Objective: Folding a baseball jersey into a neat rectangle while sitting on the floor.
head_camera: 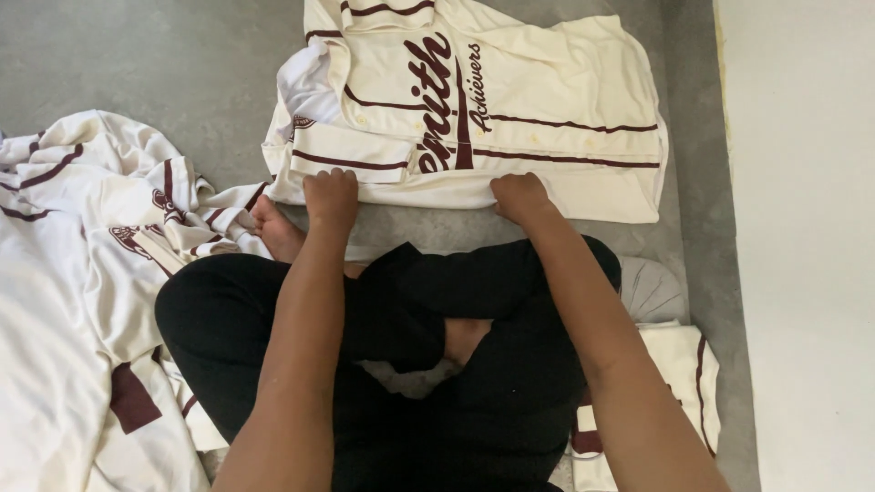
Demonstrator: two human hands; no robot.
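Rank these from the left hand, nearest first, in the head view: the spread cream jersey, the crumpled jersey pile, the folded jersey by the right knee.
1. Spread cream maroon-striped jersey, gripped at its near hem by the left hand.
2. Crumpled cream jersey pile, on the left.
3. Folded cream jersey, lower right.

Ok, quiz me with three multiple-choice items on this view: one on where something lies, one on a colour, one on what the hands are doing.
1. Where is the heap of unfolded jerseys?
A. on the person's left
B. on the person's right
C. on the lap

2. What colour is the trim on the cream jersey?
A. blue
B. maroon
C. green

3. How do the left hand and right hand stand?
A. both raised, empty
B. one grips
C. both grip the jersey's near edge

A: the heap fills the left side. B: maroon stripes show. C: both fists close on the hem.
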